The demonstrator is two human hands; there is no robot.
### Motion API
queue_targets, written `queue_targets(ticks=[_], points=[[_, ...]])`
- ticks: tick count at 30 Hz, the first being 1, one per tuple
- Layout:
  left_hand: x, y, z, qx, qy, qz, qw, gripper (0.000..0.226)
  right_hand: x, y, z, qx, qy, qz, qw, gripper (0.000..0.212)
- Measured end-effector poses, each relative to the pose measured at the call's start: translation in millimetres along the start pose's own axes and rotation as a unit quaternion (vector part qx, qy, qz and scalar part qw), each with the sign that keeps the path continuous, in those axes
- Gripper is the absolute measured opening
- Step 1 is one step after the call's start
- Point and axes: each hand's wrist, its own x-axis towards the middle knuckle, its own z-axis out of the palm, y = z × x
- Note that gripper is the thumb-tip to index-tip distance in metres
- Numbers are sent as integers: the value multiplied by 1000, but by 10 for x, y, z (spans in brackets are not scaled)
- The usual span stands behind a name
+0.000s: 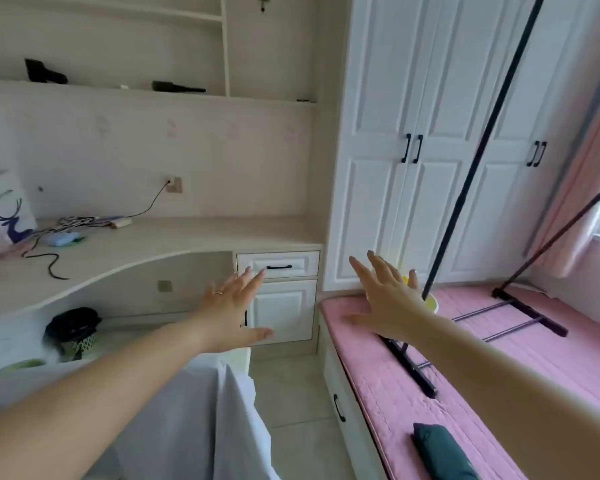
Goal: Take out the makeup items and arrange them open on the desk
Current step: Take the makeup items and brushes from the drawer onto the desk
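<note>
Both my hands are stretched out in front of me with fingers straight and spread, holding nothing. My left hand [234, 308] hovers in front of the small white drawer [278, 264] with a black handle, under the curved pale desk [146, 244]. My right hand [387, 299] hovers over the near end of the pink cushioned bench [499, 368]. A yellow object [430, 301] shows partly behind my right hand. No makeup items can be made out.
On the desk's left lie tangled cables [66, 225], a blue item and a white bag with a deer print [9, 209]. A black rack [465, 202] stands on the bench before white wardrobe doors [413, 150]. A dark green pouch [440, 452] lies on the bench.
</note>
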Motion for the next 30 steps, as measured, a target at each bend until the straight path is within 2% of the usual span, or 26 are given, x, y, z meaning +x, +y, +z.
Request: queue_targets(ticks=[5, 8, 12, 21, 30], points=[[786, 92, 450, -81, -16, -67, 994, 104, 670, 610, 432, 9, -28, -17, 999, 104], [1204, 67, 706, -125, 1, -108, 986, 101, 1110, 907, 729, 27, -38, -40, 998, 100], [1535, 19, 920, -177, -11, -148, 973, 95, 1546, 1073, 1035, 52, -54, -52, 996, 95], [2739, -496, 1434, -200, -40, -169, 964, 84, 2976, 1323, 1829, 74, -108, -65, 989, 86], [4168, -1360, 1681, -164, -99, -137, 972, 75, 4546, 1407, 2492, 86, -160, -43, 982, 80]])
